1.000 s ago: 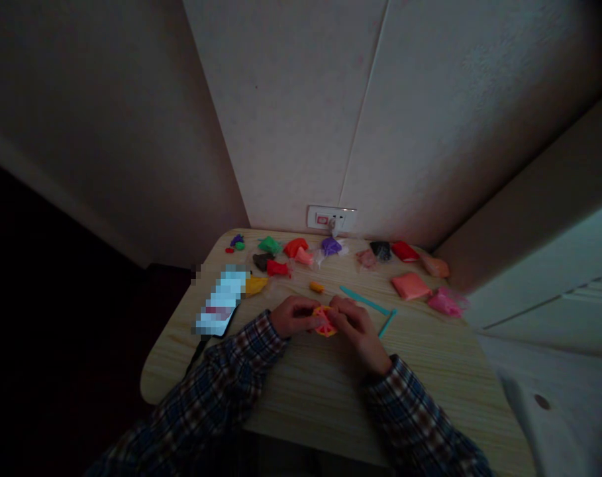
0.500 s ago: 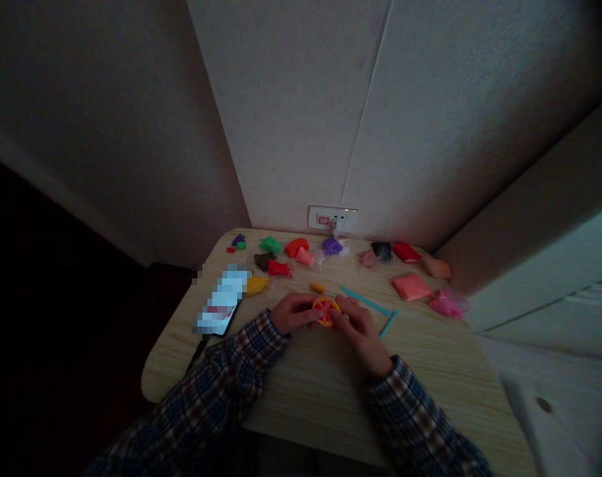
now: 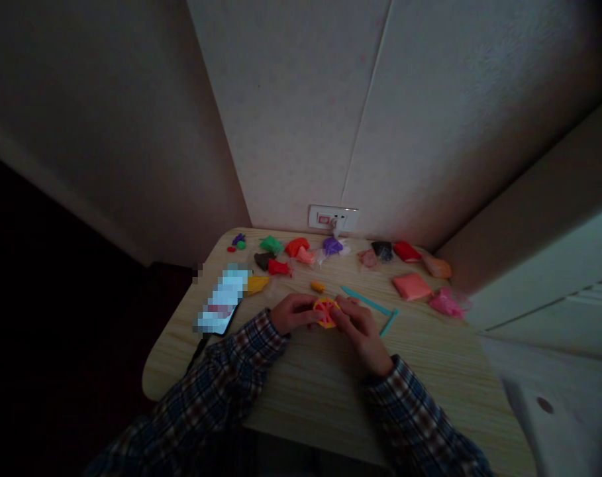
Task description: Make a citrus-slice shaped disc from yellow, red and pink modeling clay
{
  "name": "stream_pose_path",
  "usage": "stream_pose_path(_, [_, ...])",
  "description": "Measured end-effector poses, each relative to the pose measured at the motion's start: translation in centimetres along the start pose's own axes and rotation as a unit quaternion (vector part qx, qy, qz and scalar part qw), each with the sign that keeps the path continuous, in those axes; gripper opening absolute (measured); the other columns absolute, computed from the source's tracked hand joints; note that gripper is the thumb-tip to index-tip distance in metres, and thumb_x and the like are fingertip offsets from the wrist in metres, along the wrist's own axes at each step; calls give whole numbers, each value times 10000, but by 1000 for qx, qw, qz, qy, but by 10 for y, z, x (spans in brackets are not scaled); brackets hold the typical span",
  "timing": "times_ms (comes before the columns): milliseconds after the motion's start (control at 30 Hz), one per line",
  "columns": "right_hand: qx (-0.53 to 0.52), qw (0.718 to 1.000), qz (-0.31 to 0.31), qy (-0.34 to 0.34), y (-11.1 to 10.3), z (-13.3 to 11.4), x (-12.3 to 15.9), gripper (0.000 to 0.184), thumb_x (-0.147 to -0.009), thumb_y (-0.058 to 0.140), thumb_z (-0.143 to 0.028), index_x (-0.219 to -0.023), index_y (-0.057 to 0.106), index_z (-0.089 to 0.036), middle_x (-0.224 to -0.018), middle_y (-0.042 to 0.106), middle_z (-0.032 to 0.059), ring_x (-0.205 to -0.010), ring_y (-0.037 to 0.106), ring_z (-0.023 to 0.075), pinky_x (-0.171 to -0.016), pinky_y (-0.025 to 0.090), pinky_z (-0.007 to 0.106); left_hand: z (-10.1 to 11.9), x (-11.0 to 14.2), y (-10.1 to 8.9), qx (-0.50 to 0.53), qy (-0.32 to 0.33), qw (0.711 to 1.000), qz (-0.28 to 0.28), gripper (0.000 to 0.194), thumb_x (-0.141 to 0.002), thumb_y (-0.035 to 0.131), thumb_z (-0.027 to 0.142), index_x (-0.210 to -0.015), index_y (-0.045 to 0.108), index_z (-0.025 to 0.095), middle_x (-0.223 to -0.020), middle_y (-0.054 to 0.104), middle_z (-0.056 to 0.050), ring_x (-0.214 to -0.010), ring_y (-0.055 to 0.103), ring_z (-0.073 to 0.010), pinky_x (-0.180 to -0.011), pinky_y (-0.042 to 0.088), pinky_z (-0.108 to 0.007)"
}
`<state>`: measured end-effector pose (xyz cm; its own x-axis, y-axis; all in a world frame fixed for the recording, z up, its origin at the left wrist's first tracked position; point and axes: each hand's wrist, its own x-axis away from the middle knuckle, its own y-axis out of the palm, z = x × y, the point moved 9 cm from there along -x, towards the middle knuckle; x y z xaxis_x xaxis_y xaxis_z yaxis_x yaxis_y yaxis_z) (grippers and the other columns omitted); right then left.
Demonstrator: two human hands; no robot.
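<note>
Between my two hands is a small round clay disc (image 3: pixel 325 320) with a yellow-orange rim and pink-red wedges, like a citrus slice. My left hand (image 3: pixel 295 314) grips its left side, thumb on the near face. On the other side my right hand (image 3: pixel 359 326) holds it too, with the thumb laid over the upper right part. Fingers cover some of the disc's edge. Just beyond it lies a short orange clay roll (image 3: pixel 317 287). A teal modelling tool (image 3: pixel 367 301) rests past my right hand, and a second teal tool (image 3: pixel 389 323) meets its end.
On the left of the wooden table (image 3: pixel 430 384) lies a lit phone (image 3: pixel 224 301). Several bagged clays line the back, among them green (image 3: pixel 271 244), purple (image 3: pixel 332 246) and black (image 3: pixel 381 250). Salmon clay (image 3: pixel 412 287) and pink clay (image 3: pixel 448 303) lie at right. A wall socket (image 3: pixel 333 218) is behind.
My right thumb has shifted slightly up across the disc's face, and the disc has tilted a little. My left hand and the things on the table stay put.
</note>
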<state>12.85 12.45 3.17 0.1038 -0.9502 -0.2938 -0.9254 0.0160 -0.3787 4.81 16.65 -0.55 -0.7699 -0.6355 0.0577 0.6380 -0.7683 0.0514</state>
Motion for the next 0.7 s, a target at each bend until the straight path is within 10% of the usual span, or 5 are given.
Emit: stream_pose_path(700, [-19,997,-71,3,14,-3,1,404,-903,371,-483,-791,648,-211,-561,469,-28,-630,445,144,-705,297,319,12,-1,-5,-25,53,998,29,499,-726,583,607,-662,547,113,-559,486,22,-488,454,-74,-475,366,-195])
